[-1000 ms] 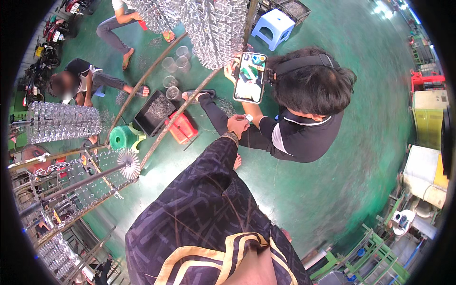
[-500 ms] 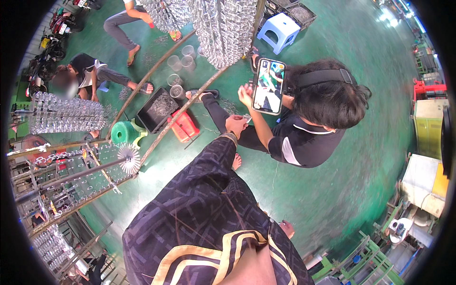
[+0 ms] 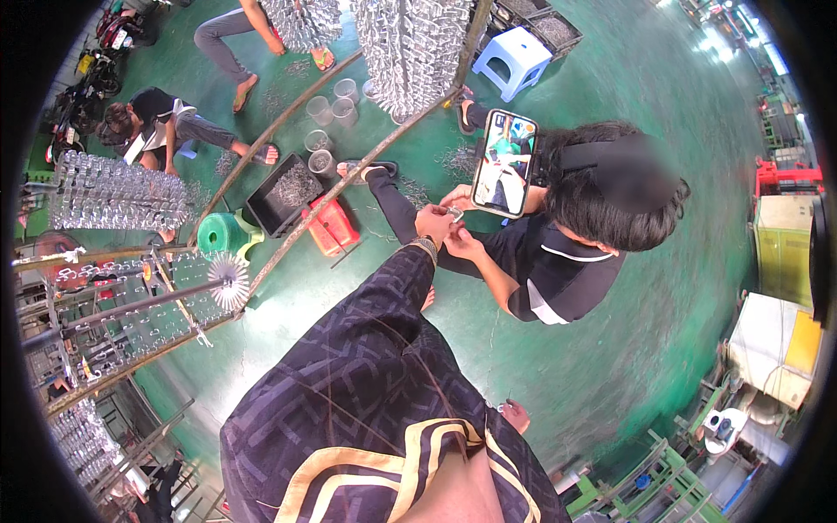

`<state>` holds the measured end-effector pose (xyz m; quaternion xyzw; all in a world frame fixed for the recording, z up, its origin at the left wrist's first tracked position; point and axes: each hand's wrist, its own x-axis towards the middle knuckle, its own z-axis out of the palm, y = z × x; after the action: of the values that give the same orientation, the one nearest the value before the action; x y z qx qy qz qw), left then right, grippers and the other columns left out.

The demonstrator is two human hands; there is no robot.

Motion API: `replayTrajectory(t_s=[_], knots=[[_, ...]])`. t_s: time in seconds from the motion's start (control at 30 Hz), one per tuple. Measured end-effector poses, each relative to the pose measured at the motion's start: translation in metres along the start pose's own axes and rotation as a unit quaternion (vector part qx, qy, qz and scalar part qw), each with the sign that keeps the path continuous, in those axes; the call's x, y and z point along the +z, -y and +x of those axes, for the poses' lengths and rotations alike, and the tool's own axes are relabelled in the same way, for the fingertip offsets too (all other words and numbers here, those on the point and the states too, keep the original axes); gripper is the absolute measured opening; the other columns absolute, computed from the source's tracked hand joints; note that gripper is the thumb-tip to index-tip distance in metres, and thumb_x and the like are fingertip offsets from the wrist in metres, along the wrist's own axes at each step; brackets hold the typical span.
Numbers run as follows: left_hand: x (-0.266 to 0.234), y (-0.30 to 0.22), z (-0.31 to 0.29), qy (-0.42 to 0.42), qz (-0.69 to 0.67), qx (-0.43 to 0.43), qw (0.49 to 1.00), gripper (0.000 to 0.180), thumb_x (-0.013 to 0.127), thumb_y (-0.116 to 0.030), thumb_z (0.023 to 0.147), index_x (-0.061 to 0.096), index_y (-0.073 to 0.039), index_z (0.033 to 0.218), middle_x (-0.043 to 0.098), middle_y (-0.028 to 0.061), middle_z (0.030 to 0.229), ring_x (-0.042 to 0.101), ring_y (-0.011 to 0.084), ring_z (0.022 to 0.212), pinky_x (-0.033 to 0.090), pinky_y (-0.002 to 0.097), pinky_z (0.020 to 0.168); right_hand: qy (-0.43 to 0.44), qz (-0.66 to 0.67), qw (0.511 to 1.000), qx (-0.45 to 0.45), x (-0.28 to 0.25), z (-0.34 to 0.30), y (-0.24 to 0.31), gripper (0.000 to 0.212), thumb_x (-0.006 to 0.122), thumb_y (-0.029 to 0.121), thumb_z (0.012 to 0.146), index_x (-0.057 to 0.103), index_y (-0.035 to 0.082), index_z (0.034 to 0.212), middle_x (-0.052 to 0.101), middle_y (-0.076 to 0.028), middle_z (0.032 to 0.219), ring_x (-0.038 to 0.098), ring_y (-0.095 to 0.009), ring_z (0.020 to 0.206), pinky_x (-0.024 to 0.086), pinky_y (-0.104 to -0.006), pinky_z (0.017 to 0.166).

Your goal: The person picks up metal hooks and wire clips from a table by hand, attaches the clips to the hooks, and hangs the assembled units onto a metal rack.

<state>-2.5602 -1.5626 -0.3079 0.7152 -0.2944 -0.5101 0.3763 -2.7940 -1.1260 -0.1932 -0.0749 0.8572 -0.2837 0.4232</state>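
Observation:
My left hand (image 3: pixel 433 224) reaches out in a dark patterned sleeve, its fingers pinched on a small silver metal piece (image 3: pixel 455 214). A seated co-worker's hands are right beside it, one above and one below, and seem to touch the piece or my fingers. Too small to make out is the piece's exact kind. My right hand (image 3: pixel 515 417) hangs low beside my body, partly hidden by my clothes; its finger positions are unclear. The co-worker (image 3: pixel 575 270) wears a dark shirt and a head strap with a phone (image 3: pixel 505 164) mounted in front.
Racks of hanging silver metal pieces (image 3: pixel 410 61) stand ahead and at left, with long poles (image 3: pixel 349 187) between. On the green floor are a black crate (image 3: pixel 283 196) of metal parts, a red stool (image 3: pixel 333 228), a green stool (image 3: pixel 220 234), clear cups and a blue stool (image 3: pixel 514 61). Other people sit farther off.
The co-worker's hands have come in around my left hand and the metal piece. The co-worker's head and phone have shifted slightly right. My left hand has barely moved.

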Motion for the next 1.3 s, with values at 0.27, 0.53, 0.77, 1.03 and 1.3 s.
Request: replayTrajectory(t_s=[0.27,0.53,0.77,1.03,1.3], knots=[[-0.047,-0.006,-0.020,0.109,-0.158,-0.075,0.979,0.040,0.070,0.000,0.076,0.055,0.007,0.112,0.066,0.0148,0.095,0.069,0.0212,0.079,0.058,0.0291,0.067,0.067,-0.073,0.993,-0.057,0.027,0.044,0.004,0.022,0.064,0.003,0.080,0.067,-0.003,0.101,0.068,-0.009,0.078,0.067,-0.016,0.063,0.053,-0.0265,0.053],[-0.256,0.149,-0.113,0.167,0.202,0.050,0.964,0.029,0.069,-0.021,0.072,0.067,0.001,0.091,0.067,0.0134,0.071,0.067,0.0228,0.064,0.053,0.0345,0.061,0.174,-0.141,0.963,-0.152,0.095,0.045,0.043,0.022,0.064,0.006,0.082,0.068,-0.001,0.102,0.069,-0.008,0.077,0.066,-0.013,0.062,0.051,-0.0234,0.051],[-0.463,0.307,-0.294,0.095,0.242,-0.169,0.951,0.030,0.072,-0.016,0.073,0.067,0.001,0.096,0.070,0.0144,0.078,0.068,0.0190,0.062,0.055,0.0309,0.063,0.295,-0.170,0.892,-0.298,0.192,-0.022,0.044,0.020,0.066,0.008,0.081,0.069,-0.002,0.097,0.068,-0.006,0.075,0.065,-0.012,0.062,0.051,-0.0247,0.053],[-0.518,0.260,-0.488,-0.190,-0.146,-0.075,0.968,0.024,0.065,-0.009,0.087,0.064,0.002,0.108,0.069,0.0102,0.091,0.068,0.0173,0.077,0.054,0.0266,0.066,0.697,-0.218,0.615,-0.297,0.322,-0.305,0.019,0.020,0.062,0.006,0.089,0.065,-0.004,0.106,0.068,-0.007,0.084,0.063,-0.009,0.072,0.050,-0.0215,0.060],[-0.591,0.229,-0.606,-0.466,-0.375,0.102,0.795,0.023,0.067,-0.008,0.088,0.064,0.001,0.109,0.067,0.0061,0.099,0.062,0.0112,0.086,0.049,0.0244,0.074,0.807,-0.429,0.265,-0.306,0.364,-0.551,-0.106,0.019,0.062,0.003,0.089,0.064,-0.003,0.107,0.069,-0.007,0.087,0.066,-0.012,0.078,0.054,-0.0255,0.068]])
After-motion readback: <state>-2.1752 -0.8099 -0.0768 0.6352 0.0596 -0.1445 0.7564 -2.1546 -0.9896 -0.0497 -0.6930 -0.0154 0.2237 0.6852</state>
